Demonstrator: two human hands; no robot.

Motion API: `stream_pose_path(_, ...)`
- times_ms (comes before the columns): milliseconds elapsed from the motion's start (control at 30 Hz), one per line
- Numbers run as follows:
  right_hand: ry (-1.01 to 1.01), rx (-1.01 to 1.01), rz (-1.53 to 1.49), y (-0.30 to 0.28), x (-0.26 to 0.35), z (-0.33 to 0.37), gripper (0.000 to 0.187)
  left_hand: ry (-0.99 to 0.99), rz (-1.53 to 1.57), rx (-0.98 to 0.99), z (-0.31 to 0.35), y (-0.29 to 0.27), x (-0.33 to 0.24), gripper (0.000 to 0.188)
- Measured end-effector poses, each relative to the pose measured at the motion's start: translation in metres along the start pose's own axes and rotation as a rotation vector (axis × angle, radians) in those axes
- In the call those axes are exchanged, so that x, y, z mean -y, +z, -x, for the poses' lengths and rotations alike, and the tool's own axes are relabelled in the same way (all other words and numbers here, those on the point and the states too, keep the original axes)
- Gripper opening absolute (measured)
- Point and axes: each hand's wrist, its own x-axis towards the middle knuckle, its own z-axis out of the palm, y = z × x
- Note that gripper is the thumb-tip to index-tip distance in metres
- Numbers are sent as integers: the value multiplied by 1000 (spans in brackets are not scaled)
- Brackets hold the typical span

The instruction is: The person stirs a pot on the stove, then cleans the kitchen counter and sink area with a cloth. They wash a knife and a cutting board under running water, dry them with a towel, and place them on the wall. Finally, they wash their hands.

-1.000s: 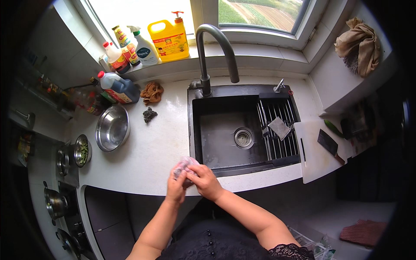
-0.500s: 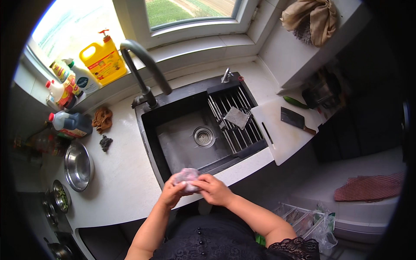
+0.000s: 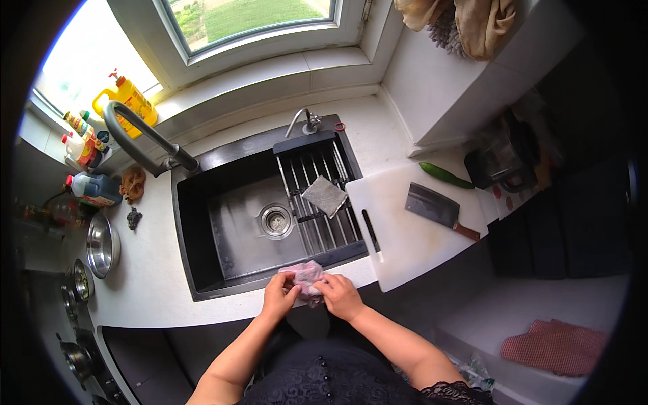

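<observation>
At the sink's front edge, both hands hold a crumpled pink-and-white bundle [image 3: 308, 279]; whether it is a cloth or a filled plastic bag I cannot tell. My left hand [image 3: 279, 295] grips its left side, thumb on top. On the other side my right hand [image 3: 341, 295] pinches it with bent fingers. Just beyond lies the black sink [image 3: 202, 287], its drain [image 3: 276, 221] in view. Across the sink's right part sits a roll-up rack [image 3: 310, 233] with a grey scouring pad [image 3: 325, 196] on it.
Right of the sink, a white cutting board [image 3: 385, 270] bears a cleaver [image 3: 433, 204], beside a cucumber [image 3: 445, 175]. The grey faucet [image 3: 138, 125] arches at the back left. A steel bowl [image 3: 102, 246] and several bottles stand left. A red checked cloth [image 3: 553, 345] lies lower right.
The view has shifted, so the sink and counter appear farther left. Both hands still hold the bundle, which now looks more spread and bunched between the fingers.
</observation>
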Motion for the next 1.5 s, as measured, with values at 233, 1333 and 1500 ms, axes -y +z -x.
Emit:
stream_pose_path(233,-233,-148,-81,-39,-65,-108,23,-41,174,-290,-10,27,-43,37)
stream_pose_path(1333,278,-140,108,-286,-201,59,40,-10,267,-77,-90,165,-130,27)
stream_pose_path(1500,490,60,-1071,-294,-163,23,44,-49,360,-147,-86,165,-147,25)
